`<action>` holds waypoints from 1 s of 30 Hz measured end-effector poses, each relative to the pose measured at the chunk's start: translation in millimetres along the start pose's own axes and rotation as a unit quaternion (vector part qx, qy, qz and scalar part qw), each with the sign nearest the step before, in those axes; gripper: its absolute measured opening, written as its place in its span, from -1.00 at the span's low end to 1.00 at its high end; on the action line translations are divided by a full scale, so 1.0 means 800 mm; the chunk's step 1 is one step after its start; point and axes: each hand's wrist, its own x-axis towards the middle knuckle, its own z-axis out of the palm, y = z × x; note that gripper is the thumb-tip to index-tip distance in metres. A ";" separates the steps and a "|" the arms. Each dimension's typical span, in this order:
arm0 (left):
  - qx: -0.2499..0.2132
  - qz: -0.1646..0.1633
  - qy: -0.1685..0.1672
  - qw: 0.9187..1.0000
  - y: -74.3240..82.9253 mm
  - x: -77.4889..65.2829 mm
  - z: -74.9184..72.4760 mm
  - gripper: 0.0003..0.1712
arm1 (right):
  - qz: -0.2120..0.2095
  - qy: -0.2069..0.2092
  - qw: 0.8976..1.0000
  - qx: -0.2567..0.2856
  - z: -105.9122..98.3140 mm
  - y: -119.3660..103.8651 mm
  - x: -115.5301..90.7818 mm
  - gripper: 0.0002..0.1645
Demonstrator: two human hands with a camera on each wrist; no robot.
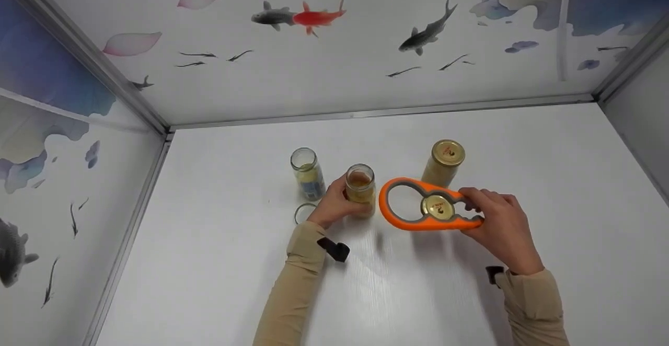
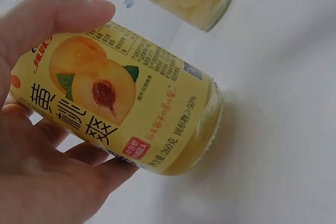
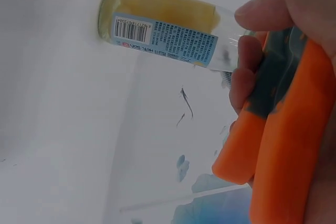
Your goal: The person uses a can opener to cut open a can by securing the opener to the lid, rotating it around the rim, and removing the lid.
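My left hand (image 1: 334, 205) grips a glass jar of yellow peaches (image 1: 360, 195) round its side. Its mouth is uncovered, and the yellow label (image 2: 121, 87) shows a cut peach. In my right hand (image 1: 504, 226) is an orange and grey jar opener (image 1: 385, 207), held by its handles above the table. A gold lid (image 1: 438, 207) sits within the opener's smaller opening, to the right of the peach jar and apart from it. In the right wrist view, fingers and thumb wrap the orange handles (image 3: 289, 145).
Behind my left hand stands an uncovered glass jar (image 1: 309, 179) with a blue label. A round lid (image 1: 303, 213) lies beside it, partly behind the hand. Beyond the opener stands a jar with a gold lid (image 1: 448, 152). Printed panels (image 1: 355, 84) border the white table.
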 end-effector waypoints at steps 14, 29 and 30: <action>0.002 -0.001 0.034 0.999 0.001 0.019 -0.006 -0.26 | 0.015 -0.014 1.000 -0.012 0.013 0.011 -0.008 -0.32; -0.009 -0.014 0.051 0.999 -0.002 0.035 0.001 -0.28 | 0.051 -0.051 0.997 -0.002 0.021 0.015 -0.016 -0.35; -0.006 -0.015 0.052 0.999 -0.003 0.037 0.002 -0.28 | 0.051 -0.052 0.997 -0.002 0.021 0.016 -0.016 -0.35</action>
